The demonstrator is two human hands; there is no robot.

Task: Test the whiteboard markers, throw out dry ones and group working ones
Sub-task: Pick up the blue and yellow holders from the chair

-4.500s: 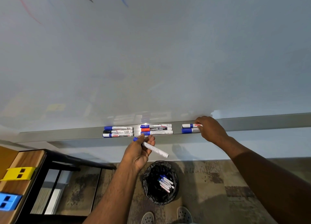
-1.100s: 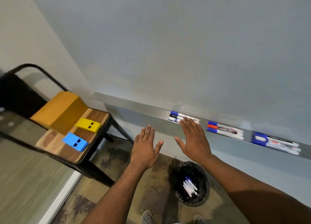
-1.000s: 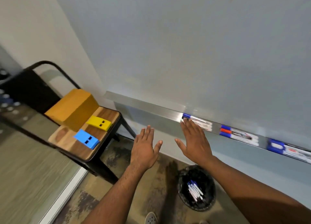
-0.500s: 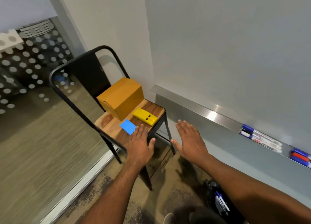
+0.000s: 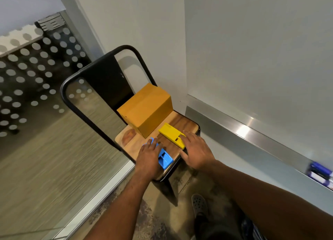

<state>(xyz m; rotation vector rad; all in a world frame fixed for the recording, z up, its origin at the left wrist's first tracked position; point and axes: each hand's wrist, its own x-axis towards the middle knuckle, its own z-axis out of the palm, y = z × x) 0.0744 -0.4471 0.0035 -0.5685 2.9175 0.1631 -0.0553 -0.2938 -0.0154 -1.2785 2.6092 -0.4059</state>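
On the wooden seat of the black metal chair (image 5: 100, 81), the left hand (image 5: 148, 157) lies over a blue block (image 5: 164, 158) and the right hand (image 5: 195, 152) lies on the near end of a yellow block (image 5: 170, 132); whether the fingers grasp the blocks or only rest on them, I cannot tell. Behind the blocks stands a closed cardboard box (image 5: 146, 110). Far at the right edge, blurred whiteboard markers (image 5: 319, 173) lie on the metal tray (image 5: 252, 133) under the whiteboard (image 5: 261, 41).
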